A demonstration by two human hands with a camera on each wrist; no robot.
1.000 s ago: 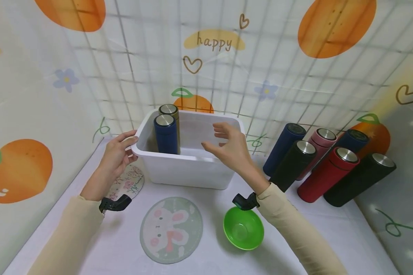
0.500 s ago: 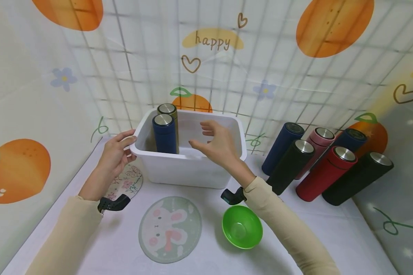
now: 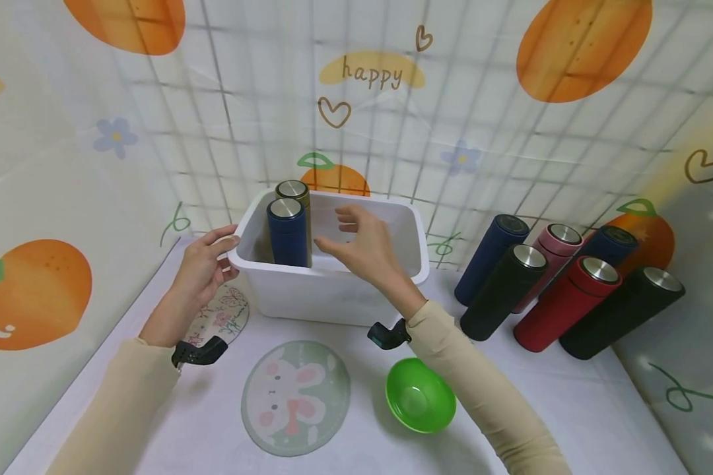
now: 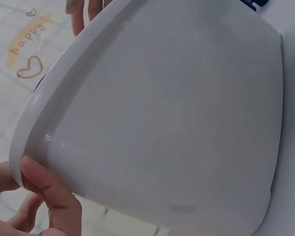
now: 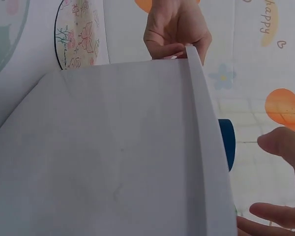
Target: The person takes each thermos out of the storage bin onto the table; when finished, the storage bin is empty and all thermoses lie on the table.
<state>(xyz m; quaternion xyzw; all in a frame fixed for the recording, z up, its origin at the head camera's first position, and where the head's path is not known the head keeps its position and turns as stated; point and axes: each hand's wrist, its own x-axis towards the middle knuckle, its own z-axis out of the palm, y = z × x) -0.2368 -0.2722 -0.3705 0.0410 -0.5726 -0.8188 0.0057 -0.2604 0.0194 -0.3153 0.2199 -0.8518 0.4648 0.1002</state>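
A white plastic bin (image 3: 327, 297) stands on the table. Inside it at the left end are a blue thermos bottle (image 3: 288, 234) and, behind that, an olive-gold thermos (image 3: 293, 189), both upright with silver lids. My left hand (image 3: 199, 267) pinches the bin's left rim between thumb and fingers, as the left wrist view also shows. My right hand (image 3: 362, 244) hovers over the bin, thumb and fingers spread apart in a wide curve around nothing. Its fingertips point at the blue bottle, with a gap between. The right wrist view shows the blue lid edge (image 5: 227, 145) above the rim.
At the right stand several thermos bottles: a black one (image 3: 502, 293), a pink one (image 3: 552, 254), a red one (image 3: 564, 303), another black one and two blue ones. A green bowl (image 3: 420, 396) and a round rabbit mat (image 3: 296, 399) lie in front. A floral mat (image 3: 228, 313) is left.
My right hand has moved left across the bin toward the two bottles inside, its fingers still spread. The left hand keeps its grip on the rim.
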